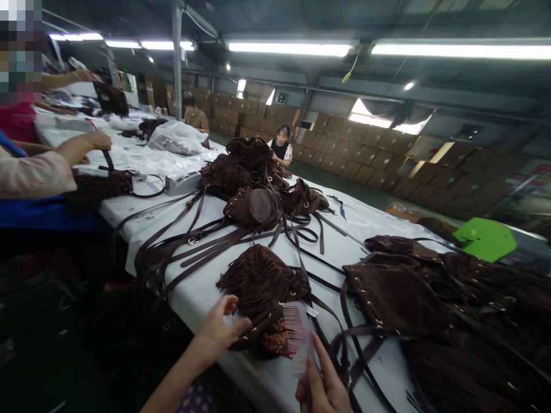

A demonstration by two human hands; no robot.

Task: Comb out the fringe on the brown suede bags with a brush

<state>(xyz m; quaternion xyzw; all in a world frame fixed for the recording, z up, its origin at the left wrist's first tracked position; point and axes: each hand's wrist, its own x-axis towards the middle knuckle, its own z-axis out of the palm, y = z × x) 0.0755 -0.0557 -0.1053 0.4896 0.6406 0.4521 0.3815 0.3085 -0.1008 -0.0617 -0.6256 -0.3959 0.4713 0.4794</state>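
Observation:
A brown fringed suede bag lies on the white table in front of me. My left hand hovers at the bag's near left edge, fingers apart and curled, holding nothing. My right hand is closed on a pale pink comb, whose teeth rest over the bag's fringe and patterned lining. Long brown straps trail from the bags across the table.
A heap of brown bags fills the table at right, another pile sits farther back. A co-worker's arm handles a bag at left. Other people sit behind; stacked cartons line the far wall. A green sheet lies at right.

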